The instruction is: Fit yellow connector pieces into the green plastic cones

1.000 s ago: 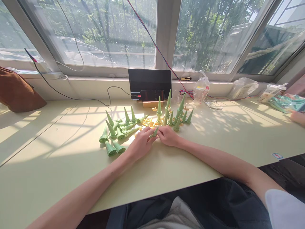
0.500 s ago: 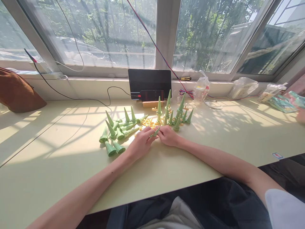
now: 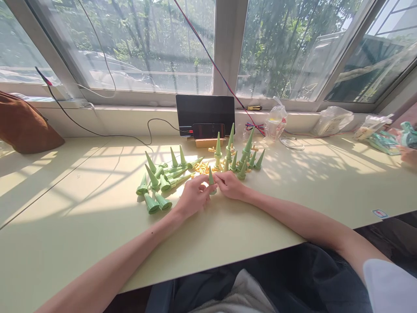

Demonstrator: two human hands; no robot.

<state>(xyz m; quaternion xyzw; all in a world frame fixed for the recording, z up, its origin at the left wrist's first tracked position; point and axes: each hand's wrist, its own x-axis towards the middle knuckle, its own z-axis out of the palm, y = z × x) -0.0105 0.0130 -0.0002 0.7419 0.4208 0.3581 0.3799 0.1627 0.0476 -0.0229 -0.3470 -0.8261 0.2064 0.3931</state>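
My left hand (image 3: 193,191) pinches a small green plastic cone spike (image 3: 211,177), its tip pointing up. Close against the cone's right side is my right hand (image 3: 230,184), fingers closed; whatever they hold is hidden or too small to name. Just beyond both hands lies a pile of small yellow plastic pieces (image 3: 203,168). To the left are several loose green cones (image 3: 151,178), some upright and some lying on their sides. Behind my right hand stand several green spikes (image 3: 246,148), a few with yellow pieces sticking out of their sides.
A black tablet (image 3: 206,111) leans by the window, with a phone (image 3: 209,131) on a wooden stand before it. A brown bag (image 3: 28,124) sits far left. Plastic bags (image 3: 276,121) and a coiled white cable (image 3: 292,143) lie back right. Another person's hand (image 3: 408,155) shows at the right edge.
The green cone in my left hand has turned from tilted to upright. My right hand has barely moved. At the far right, the other person's hand and a teal item have shifted.
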